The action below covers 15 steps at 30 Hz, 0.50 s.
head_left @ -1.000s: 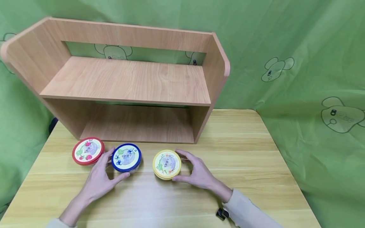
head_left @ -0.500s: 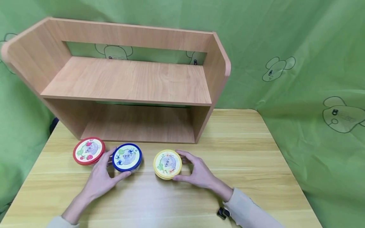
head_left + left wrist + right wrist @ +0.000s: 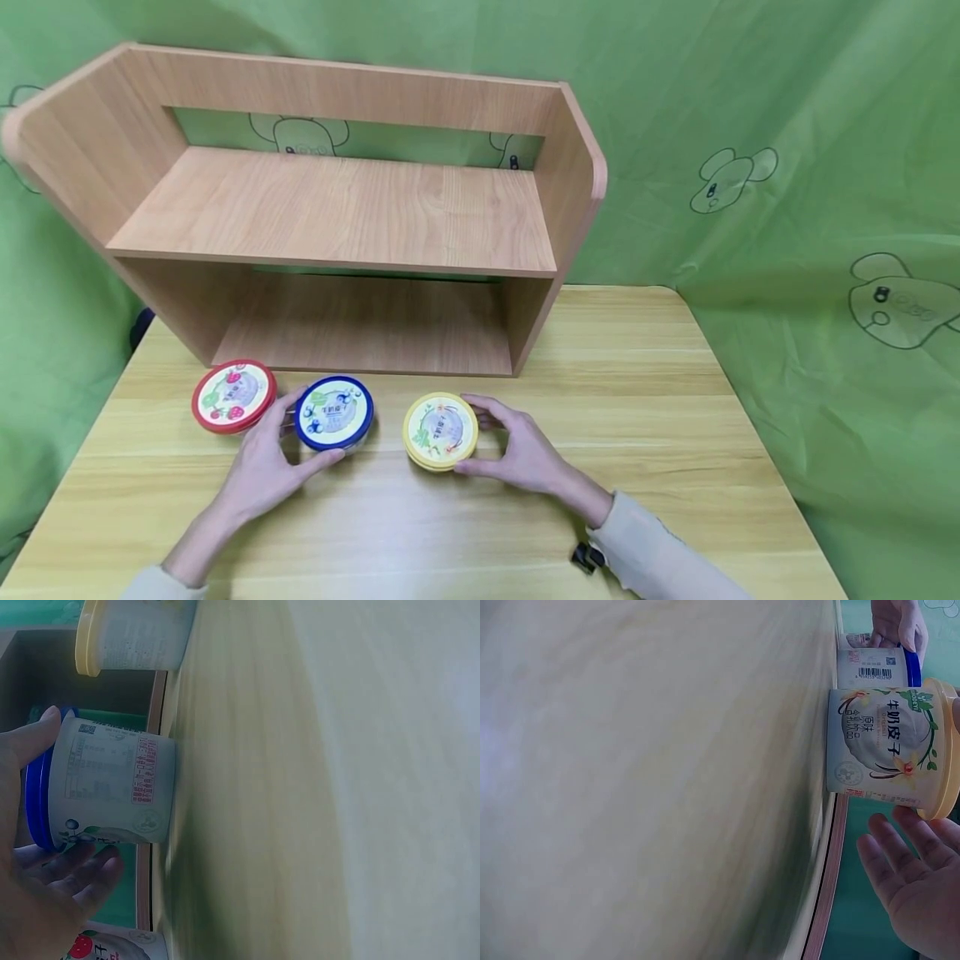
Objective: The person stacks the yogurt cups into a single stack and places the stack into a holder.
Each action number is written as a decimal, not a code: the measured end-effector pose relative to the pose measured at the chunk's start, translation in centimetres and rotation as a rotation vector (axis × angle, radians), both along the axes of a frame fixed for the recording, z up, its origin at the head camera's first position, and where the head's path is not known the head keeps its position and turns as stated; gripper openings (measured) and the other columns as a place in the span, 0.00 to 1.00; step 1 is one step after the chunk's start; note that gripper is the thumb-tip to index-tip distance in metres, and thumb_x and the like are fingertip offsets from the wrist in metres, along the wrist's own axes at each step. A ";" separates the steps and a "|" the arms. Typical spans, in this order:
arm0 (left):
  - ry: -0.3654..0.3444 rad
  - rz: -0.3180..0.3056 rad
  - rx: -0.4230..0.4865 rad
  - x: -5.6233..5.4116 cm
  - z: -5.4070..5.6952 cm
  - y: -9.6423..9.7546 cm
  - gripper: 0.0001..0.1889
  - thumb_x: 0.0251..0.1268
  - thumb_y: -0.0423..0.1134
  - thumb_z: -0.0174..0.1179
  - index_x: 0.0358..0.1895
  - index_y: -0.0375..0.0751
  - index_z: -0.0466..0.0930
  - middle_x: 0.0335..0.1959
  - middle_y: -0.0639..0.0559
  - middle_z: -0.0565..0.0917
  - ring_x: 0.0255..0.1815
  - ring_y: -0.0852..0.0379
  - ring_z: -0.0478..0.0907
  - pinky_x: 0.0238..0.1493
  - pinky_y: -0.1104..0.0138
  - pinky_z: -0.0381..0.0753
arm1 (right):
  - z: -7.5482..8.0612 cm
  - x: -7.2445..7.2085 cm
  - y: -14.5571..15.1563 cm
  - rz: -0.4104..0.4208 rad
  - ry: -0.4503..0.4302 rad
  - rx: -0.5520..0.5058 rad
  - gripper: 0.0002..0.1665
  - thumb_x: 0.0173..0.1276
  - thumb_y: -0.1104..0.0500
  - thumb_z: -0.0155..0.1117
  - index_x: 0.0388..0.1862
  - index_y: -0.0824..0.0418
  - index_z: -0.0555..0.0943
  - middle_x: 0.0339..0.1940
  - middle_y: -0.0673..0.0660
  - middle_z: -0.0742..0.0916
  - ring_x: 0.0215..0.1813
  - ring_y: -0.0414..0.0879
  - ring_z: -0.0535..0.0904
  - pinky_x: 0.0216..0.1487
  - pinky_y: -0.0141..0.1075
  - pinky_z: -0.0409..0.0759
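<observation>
Three round lidded tubs stand upright in a row on the table. My left hand [image 3: 258, 471] holds the blue-lidded tub [image 3: 333, 412] from its left side; in the left wrist view the thumb lies on the lid's edge and the fingers are on the opposite side. My right hand [image 3: 521, 454] holds the yellow-lidded tub [image 3: 440, 431] from the right, thumb at the near rim and fingers at the far side. Close to the knuckles of my left hand is the red-lidded tub [image 3: 234, 396], with strawberries on its label. The tubs' bases meet the tabletop in the wrist views.
A two-tier wooden shelf [image 3: 330, 208] stands behind the tubs, its lower board's front edge just past them. The wooden tabletop [image 3: 637, 392] extends to the right. Green cloth [image 3: 787, 100] with animal drawings hangs around the back and sides. A small black object [image 3: 587, 557] is by my right cuff.
</observation>
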<state>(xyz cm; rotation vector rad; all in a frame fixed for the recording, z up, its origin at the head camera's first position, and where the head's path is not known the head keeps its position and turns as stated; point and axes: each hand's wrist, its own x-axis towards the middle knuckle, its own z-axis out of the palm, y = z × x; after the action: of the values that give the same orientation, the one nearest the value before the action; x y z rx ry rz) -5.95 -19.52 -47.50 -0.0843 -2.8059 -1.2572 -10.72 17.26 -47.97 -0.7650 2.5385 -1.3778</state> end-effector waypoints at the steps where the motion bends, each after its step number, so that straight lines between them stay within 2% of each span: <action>1: 0.000 0.001 -0.001 0.0 0.0 0.0 0.55 0.51 0.54 0.83 0.78 0.36 0.62 0.69 0.31 0.78 0.68 0.30 0.78 0.66 0.30 0.73 | 0.0 0.0 0.0 0.001 0.002 0.001 0.54 0.53 0.48 0.88 0.76 0.56 0.73 0.68 0.55 0.86 0.62 0.47 0.86 0.67 0.48 0.85; 9: 0.003 0.004 0.001 0.0 -0.1 0.0 0.55 0.51 0.56 0.82 0.78 0.37 0.62 0.68 0.33 0.79 0.64 0.33 0.80 0.62 0.36 0.82 | 0.1 0.0 0.0 0.002 -0.004 -0.001 0.54 0.52 0.49 0.88 0.76 0.58 0.73 0.67 0.56 0.87 0.64 0.49 0.86 0.68 0.46 0.85; 15: 0.018 0.006 0.022 0.0 -0.1 0.1 0.53 0.50 0.55 0.83 0.77 0.39 0.64 0.66 0.35 0.81 0.63 0.35 0.81 0.61 0.38 0.84 | 0.1 -0.1 0.0 0.007 -0.007 -0.004 0.54 0.52 0.50 0.88 0.76 0.58 0.73 0.67 0.55 0.87 0.63 0.48 0.86 0.67 0.48 0.85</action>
<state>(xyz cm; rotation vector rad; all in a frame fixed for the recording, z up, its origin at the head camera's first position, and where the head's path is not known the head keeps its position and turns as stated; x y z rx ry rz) -5.98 -19.47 -47.61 -0.0849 -2.7747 -1.2789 -10.79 17.28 -47.83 -0.7676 2.5260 -1.3815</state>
